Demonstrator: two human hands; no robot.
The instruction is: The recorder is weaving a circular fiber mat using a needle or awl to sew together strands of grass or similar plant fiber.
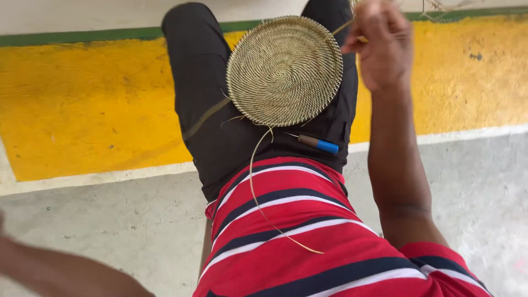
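- While the coiled woven disc [285, 70] lay flat across my lap on my dark trousers [201, 82], nothing clamped it; it simply rested on my thighs, its far rim toward my knees.
- It looked light and fairly stiff to me, a tight spiral of thin fibre, springy rather than brittle, so I judged the rim was the place to pinch it, not the flat middle.
- From its upper right edge a strand ran up to my right hand [382, 47], which was closed around that strand and raised above my right knee, clear of the disc.
- A long loose fibre [258, 192] trailed from the near rim down over my red striped shirt [297, 231]; it looked thin, limp and easy to snag.
- Just beside the near rim lay a small tool with a blue handle [318, 144], touching my trousers.
- My left hand was out of view; only the forearm [60, 272] showed at the lower left, so I could not tell its state.
- Beneath me lay a yellow painted floor band [82, 99] and grey concrete [110, 220].
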